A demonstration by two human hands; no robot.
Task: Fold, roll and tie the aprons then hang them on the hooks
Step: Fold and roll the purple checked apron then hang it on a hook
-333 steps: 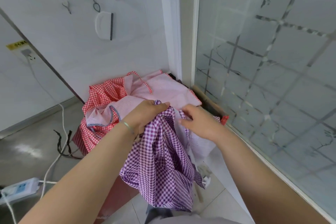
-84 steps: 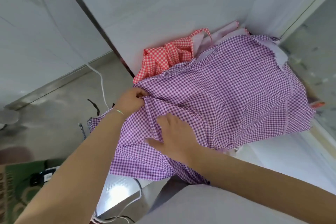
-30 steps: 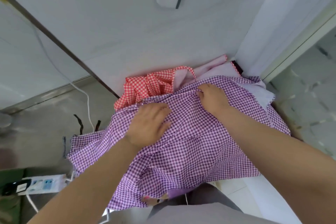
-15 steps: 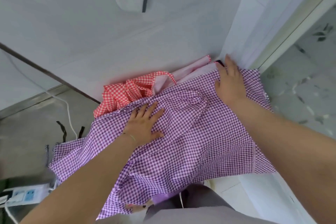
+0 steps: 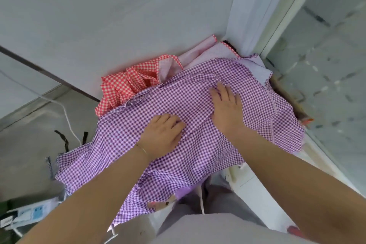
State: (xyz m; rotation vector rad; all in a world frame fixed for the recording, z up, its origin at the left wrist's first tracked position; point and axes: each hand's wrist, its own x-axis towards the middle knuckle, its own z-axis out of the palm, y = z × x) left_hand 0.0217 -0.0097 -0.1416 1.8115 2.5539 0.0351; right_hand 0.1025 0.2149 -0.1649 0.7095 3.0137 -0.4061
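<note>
Bare forearms, no sleeves; thin gold bracelet (image 5: pixel 141 149) on left wrist; grey garment (image 5: pixel 208 230) below.

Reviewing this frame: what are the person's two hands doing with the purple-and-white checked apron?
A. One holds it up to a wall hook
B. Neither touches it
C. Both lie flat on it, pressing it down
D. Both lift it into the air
C: the left hand and the right hand both rest with fingers extended on the purple-and-white checked apron, which lies spread over the pile.

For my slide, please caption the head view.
Both hands, left hand and right hand, press flat on the purple checked apron.
</note>
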